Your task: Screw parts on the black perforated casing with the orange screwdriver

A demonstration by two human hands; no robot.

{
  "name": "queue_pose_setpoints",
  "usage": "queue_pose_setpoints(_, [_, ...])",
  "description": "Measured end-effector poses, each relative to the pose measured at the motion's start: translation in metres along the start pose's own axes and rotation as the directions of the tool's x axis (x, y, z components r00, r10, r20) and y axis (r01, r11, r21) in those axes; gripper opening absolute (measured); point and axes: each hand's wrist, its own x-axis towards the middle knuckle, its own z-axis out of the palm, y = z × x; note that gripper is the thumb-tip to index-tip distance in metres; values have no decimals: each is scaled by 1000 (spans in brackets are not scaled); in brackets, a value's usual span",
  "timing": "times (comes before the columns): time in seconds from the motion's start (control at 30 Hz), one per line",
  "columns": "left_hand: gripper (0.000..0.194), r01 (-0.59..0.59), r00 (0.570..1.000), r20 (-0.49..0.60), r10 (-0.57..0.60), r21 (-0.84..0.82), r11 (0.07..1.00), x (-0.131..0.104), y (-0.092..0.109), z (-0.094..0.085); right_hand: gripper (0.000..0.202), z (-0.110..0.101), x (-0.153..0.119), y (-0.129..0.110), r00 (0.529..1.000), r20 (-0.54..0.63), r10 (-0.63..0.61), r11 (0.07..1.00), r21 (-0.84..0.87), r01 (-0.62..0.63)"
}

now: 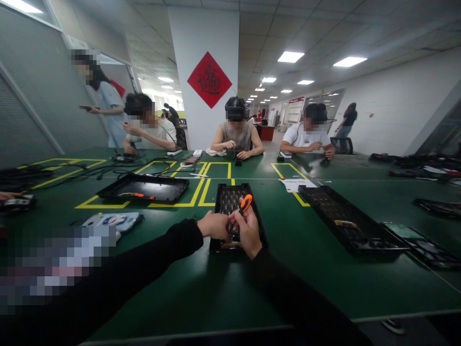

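Over a black tray (260, 228) in front of me, both my hands are close together. My right hand (249, 230) is closed round a screwdriver (246, 204) with an orange and black handle that points up and to the right; its tip is hidden. Fingers curled, my left hand (215, 225) grips a small dark part (234, 230) between the two hands. Its exact kind is too blurred to make out. Rows of small pieces lie in the far part of the tray.
A wide black tray (169, 187) with orange items lies ahead on the left. On the right are a long black tray (324, 211), a paper sheet (298, 185) and dark panels (428, 245). Cables (144, 166) run across the green table (306, 278). Several people sit opposite.
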Motion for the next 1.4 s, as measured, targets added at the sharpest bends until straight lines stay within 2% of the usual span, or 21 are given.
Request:
queue_pose_setpoints(0.1, [32,-9,991,-134,27,133,991,-3,0,6,34,0,0,-1,1000,4,-1,1000,-7,1])
queue_pose_setpoints(0.17, [29,-14,987,-158,42,169,985,-5,-1,10,37,0,-1,-2,1000,9,0,1000,-1,0])
queue_pose_setpoints(0.43, [33,-10,996,-89,23,148,989,-6,0,7,46,-1,0,-1,1000,20,-8,1000,10,8])
queue_pose_setpoints(0.57, [36,4,998,-58,4,126,992,-3,-1,5,42,-1,0,0,1000,22,-5,1000,7,5])
queue_pose_setpoints(0.77, [28,2,999,-50,3,98,995,1,-13,12,33,0,0,-2,1000,13,-1,1000,-2,1])
queue_pose_setpoints(0.9, [28,-6,997,-75,13,96,995,-1,-13,14,29,1,0,-3,1000,28,11,1000,20,-11])
queue_pose_setpoints(1.03, [27,-9,999,-51,13,73,997,-2,-12,13,30,1,0,-4,999,32,15,999,46,-16])
queue_pose_setpoints(1.17, [17,-50,999,7,50,14,999,0,-19,11,25,1,0,-3,999,36,8,999,39,-9])
queue_pose_setpoints(1.27, [10,-116,992,51,119,-57,992,-1,-24,10,26,1,-1,-2,998,55,12,999,50,-15])
queue_pose_setpoints(1.4, [12,-194,980,33,196,-62,979,-1,-26,13,30,2,-2,-4,991,132,26,997,70,-35])
